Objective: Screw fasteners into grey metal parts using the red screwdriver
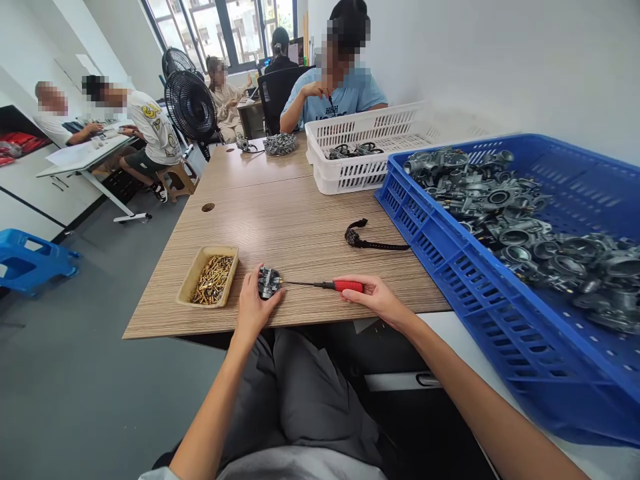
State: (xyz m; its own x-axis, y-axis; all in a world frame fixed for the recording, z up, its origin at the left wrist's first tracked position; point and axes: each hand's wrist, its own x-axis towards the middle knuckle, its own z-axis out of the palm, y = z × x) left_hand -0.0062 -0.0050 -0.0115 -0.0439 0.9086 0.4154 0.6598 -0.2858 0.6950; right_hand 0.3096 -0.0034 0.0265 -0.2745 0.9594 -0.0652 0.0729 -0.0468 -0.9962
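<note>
My left hand [255,301] grips a small grey metal carburetor part [269,283] near the table's front edge. In my right hand [376,297] is a screwdriver [349,285] with a red and black handle. Its thin shaft points left, and the tip meets the right side of the metal part, by a small brass-coloured piece. Just left of my left hand stands a cream plastic tub [182,297] of small brass pieces [213,279]. Beyond my right hand lies a black wristwatch [353,237] with its strap spread out.
A blue crate [425,227] heaped with metal carburetor bodies [500,197] borders my right side. Behind it, a white crate [350,179] holds several dark parts. Across the table sits a person in a light blue shirt [305,83]. A bundle of metal parts [280,144] lies far back.
</note>
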